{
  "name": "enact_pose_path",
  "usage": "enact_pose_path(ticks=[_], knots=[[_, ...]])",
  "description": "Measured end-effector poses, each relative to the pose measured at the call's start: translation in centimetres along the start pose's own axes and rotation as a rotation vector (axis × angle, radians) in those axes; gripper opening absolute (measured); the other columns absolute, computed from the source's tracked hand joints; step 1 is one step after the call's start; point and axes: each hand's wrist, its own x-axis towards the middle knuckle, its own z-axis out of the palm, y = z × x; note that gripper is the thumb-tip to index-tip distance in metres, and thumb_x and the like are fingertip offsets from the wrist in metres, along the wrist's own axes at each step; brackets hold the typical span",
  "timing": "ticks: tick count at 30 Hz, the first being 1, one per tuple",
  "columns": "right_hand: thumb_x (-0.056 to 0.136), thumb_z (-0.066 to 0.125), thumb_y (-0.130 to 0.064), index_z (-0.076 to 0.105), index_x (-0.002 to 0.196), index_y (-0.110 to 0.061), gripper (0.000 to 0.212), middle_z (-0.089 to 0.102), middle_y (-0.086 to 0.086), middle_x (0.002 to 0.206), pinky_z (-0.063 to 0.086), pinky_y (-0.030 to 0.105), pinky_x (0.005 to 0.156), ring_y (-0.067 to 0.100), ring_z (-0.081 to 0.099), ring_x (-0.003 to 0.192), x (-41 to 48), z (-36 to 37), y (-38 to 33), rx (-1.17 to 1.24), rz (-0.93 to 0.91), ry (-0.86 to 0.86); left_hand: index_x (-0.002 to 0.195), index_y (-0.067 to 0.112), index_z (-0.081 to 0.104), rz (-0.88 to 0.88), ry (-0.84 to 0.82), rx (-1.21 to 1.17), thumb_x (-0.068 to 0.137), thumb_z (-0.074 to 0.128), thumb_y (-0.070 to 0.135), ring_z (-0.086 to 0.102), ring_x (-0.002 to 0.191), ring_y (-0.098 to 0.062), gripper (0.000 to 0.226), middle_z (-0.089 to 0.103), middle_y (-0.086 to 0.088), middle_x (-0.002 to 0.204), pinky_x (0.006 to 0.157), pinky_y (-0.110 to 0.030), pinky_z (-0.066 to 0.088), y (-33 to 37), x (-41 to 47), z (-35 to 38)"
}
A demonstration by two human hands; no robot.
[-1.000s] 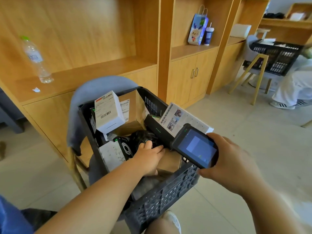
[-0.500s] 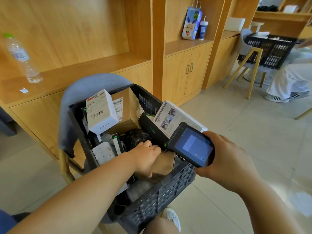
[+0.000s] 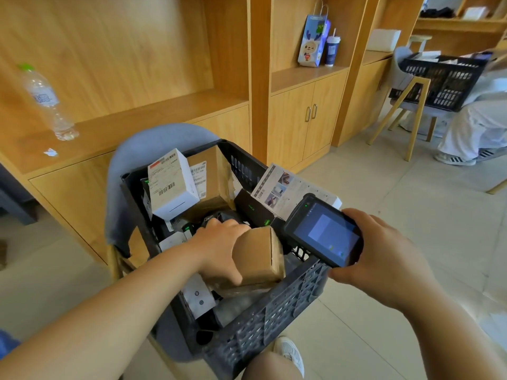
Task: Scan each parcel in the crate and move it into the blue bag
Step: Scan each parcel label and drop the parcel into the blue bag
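A dark plastic crate (image 3: 277, 316) sits on a grey chair in front of me, filled with several parcels. My left hand (image 3: 219, 248) grips a small brown cardboard box (image 3: 260, 256) and holds it tilted just above the crate's contents. My right hand (image 3: 384, 256) holds a black handheld scanner (image 3: 323, 233) with a lit screen, to the right of the box over the crate's rim. A white labelled box (image 3: 171, 185) stands at the back of the crate. A flat white printed box (image 3: 288, 190) leans on the right rim. No blue bag for the parcels shows in view.
Wooden shelving (image 3: 164, 111) runs behind the crate, with a water bottle (image 3: 45, 102) on its ledge. A blue gift bag (image 3: 312, 37) and a cup (image 3: 332, 50) stand on a farther shelf. Far right, a seated person (image 3: 477, 124) is beside another dark crate (image 3: 441, 78) on a chair.
My left hand has closed on the brown cardboard box and lifted it out of the pile. The scanner in my right hand has stayed at about the same place.
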Motion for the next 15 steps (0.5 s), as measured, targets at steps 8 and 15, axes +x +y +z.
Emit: enact_pose_path(ticks=[8,15], knots=[[0.049,0.076,-0.044,0.036,0.125,-0.038,0.086,0.048,-0.015,0.095,0.054,0.037,0.056,0.013,0.053,0.072,-0.5,-0.2,-0.8,0.083,-0.022,0.070,0.123,0.051,0.037,-0.099,0.253,-0.942,0.059,0.083,0.047,0.049,0.109,-0.005,0.079,0.047,0.028,0.115,0.087,-0.032,0.046,-2.1,-4.4,-2.8],[0.048,0.076,-0.046,0.033,0.123,-0.041,0.087,0.045,-0.018,0.094,0.054,0.037,0.052,0.011,0.052,0.069,-1.1,0.5,-2.0,0.134,-0.046,0.074,0.134,0.039,0.027,-0.265,0.814,-0.274,0.045,0.084,0.060,0.035,0.119,-0.022,0.108,0.035,0.007,0.129,0.088,-0.045,0.043,-2.0,-8.0,-2.1]])
